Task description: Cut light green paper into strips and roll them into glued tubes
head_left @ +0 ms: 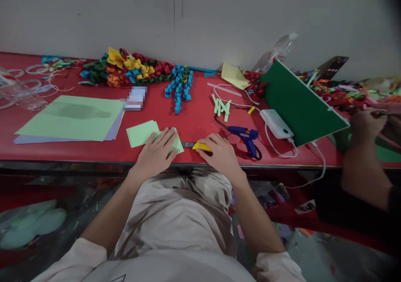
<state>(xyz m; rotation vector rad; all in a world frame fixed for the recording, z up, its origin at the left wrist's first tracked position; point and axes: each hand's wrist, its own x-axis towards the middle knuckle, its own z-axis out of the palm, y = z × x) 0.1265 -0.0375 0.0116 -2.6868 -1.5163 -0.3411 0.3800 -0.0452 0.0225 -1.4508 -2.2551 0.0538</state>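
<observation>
My left hand lies flat, fingers spread, on small light green paper pieces near the table's front edge. Just to the right, my right hand is curled over a yellow box cutter, whose grey blade end points left toward the paper. Right of that hand lies a blue glue gun. Several pale green paper strips rest in a small pile behind it.
Large green sheets lie at the left. Paper chains line the back. A green board leans beside a white power bank with cables. Another person's arm is at the right edge of the red table.
</observation>
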